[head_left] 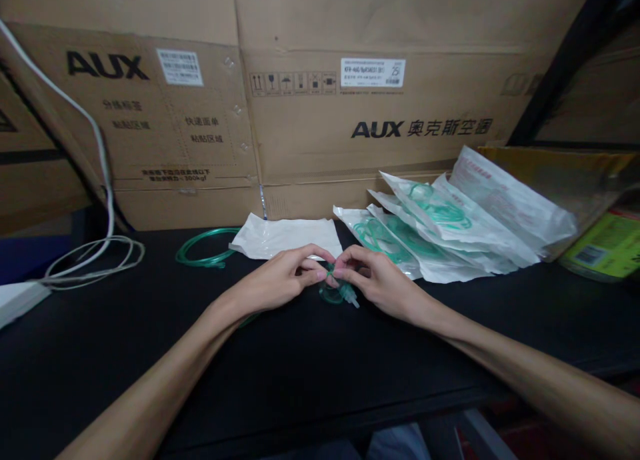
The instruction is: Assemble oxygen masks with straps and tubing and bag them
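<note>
Both my hands meet over the middle of the black table, around a small see-through green breathing mask (pixel 331 295) with a pale nozzle pointing down and to the right. My left hand (pixel 286 275) pinches its upper edge between thumb and fingers. From the other side, my right hand (pixel 381 280) pinches the same upper part, its fingertips almost touching the left ones. The fingers hide much of the mask's top. Behind my left hand lie a white paper pouch (pixel 287 237) and a coil of green tubing (pixel 193 253). A short bit of green tube shows beneath my left wrist.
Several sealed pouches (pixel 440 230) with green tubing inside are piled at the right. A yellow-green labelled container (pixel 606 247) stands beyond them. White cable (pixel 107 180) loops at the left. Large cardboard panels (pixel 300 127) rise behind the black table (pixel 320 373).
</note>
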Action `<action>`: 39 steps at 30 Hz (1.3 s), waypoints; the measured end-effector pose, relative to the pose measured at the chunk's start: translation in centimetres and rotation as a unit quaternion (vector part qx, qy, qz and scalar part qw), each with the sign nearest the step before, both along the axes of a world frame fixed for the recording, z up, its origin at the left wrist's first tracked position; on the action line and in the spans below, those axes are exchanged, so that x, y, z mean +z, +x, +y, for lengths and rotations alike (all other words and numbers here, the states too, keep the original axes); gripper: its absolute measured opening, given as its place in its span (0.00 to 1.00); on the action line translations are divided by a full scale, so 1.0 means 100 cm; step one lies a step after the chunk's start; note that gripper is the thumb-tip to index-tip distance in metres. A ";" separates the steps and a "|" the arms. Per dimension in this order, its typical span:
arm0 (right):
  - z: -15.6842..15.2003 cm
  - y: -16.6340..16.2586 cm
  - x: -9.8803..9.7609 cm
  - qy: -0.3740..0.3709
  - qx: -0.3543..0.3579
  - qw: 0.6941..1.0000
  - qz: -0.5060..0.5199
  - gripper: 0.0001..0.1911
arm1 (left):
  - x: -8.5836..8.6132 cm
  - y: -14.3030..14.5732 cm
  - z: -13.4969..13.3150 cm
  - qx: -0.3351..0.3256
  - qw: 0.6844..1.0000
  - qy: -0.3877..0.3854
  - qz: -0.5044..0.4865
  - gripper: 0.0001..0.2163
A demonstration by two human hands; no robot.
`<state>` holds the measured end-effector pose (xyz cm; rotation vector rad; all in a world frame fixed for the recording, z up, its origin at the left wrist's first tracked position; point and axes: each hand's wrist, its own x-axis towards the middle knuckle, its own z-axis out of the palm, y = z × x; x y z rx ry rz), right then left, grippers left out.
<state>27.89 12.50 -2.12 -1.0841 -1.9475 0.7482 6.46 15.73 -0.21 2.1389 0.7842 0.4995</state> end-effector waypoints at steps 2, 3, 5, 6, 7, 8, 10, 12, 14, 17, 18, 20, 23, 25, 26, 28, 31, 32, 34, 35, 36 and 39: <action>0.000 -0.001 0.001 -0.008 0.010 1.000 0.007 0.07 | -0.002 0.001 0.001 -0.004 1.000 0.009 -0.006 0.14; 0.000 -0.001 0.001 -0.012 0.014 1.000 0.009 0.07 | -0.003 0.002 0.001 -0.005 1.000 0.014 -0.008 0.13; 0.000 -0.001 0.000 -0.018 0.019 1.000 0.013 0.07 | -0.005 0.003 0.001 -0.002 1.000 0.019 -0.011 0.13; 0.000 0.000 -0.001 -0.016 0.018 1.000 0.012 0.08 | -0.005 0.004 0.000 0.001 1.000 0.020 -0.013 0.13; 0.001 0.000 -0.002 -0.008 0.014 1.000 0.007 0.08 | -0.005 0.005 0.000 0.004 1.000 0.020 -0.015 0.13; 0.001 0.000 -0.003 0.004 0.006 1.000 -0.001 0.07 | -0.004 0.006 -0.001 0.007 1.000 0.020 -0.016 0.13; 0.001 0.001 -0.005 0.036 -0.010 0.999 -0.021 0.07 | -0.003 0.007 -0.003 0.012 1.000 0.024 -0.015 0.15; 0.001 0.002 -0.007 0.061 -0.019 0.997 -0.036 0.06 | -0.001 0.008 -0.004 0.019 0.999 0.036 -0.011 0.16; 0.001 0.002 -0.007 0.074 -0.023 0.996 -0.046 0.06 | 0.000 0.009 -0.006 0.028 0.998 0.052 -0.009 0.14; -0.001 0.000 -0.005 0.083 -0.030 0.994 -0.061 0.07 | 0.000 0.010 -0.007 0.041 0.997 0.064 -0.008 0.11; -0.002 0.000 -0.004 0.082 -0.032 0.994 -0.064 0.07 | 0.000 0.010 -0.007 0.045 0.997 0.065 -0.007 0.10; -0.002 0.000 -0.003 0.072 -0.037 0.995 -0.063 0.07 | -0.001 0.009 -0.005 0.052 0.996 0.071 -0.006 0.10; 0.000 0.004 0.000 0.021 -0.041 0.998 -0.035 0.08 | -0.003 0.005 0.001 0.062 0.995 0.077 -0.002 0.08; 0.003 0.010 0.002 -0.026 -0.037 0.999 0.003 0.08 | -0.004 0.002 0.005 0.063 0.996 0.059 -0.007 0.09; 0.004 0.013 0.003 -0.046 -0.034 0.998 0.026 0.09 | -0.005 0.000 0.007 0.062 0.997 0.048 -0.007 0.09; 0.007 0.018 0.006 -0.071 -0.030 0.994 0.072 0.11 | -0.006 -0.003 0.010 0.057 0.997 0.042 0.004 0.09; 0.009 0.022 0.008 -0.084 -0.032 0.989 0.115 0.13 | -0.005 -0.006 0.012 0.061 0.996 0.051 0.027 0.09; 0.009 0.023 0.008 -0.090 -0.029 0.988 0.122 0.14 | -0.005 -0.006 0.012 0.069 0.996 0.049 0.020 0.09; 0.009 0.022 0.008 -0.110 -0.014 0.985 0.130 0.16 | -0.004 -0.005 0.011 0.088 0.995 0.040 -0.010 0.09; 0.009 0.021 0.007 -0.121 -0.004 0.984 0.134 0.17 | -0.003 -0.004 0.010 0.096 0.994 0.038 -0.022 0.09; 0.009 0.020 0.007 -0.131 0.006 0.982 0.138 0.18 | -0.003 -0.003 0.009 0.098 0.994 0.037 -0.028 0.10; 0.006 0.016 0.006 -0.159 0.035 0.976 0.147 0.19 | -0.003 0.002 0.005 0.079 0.996 0.043 -0.009 0.12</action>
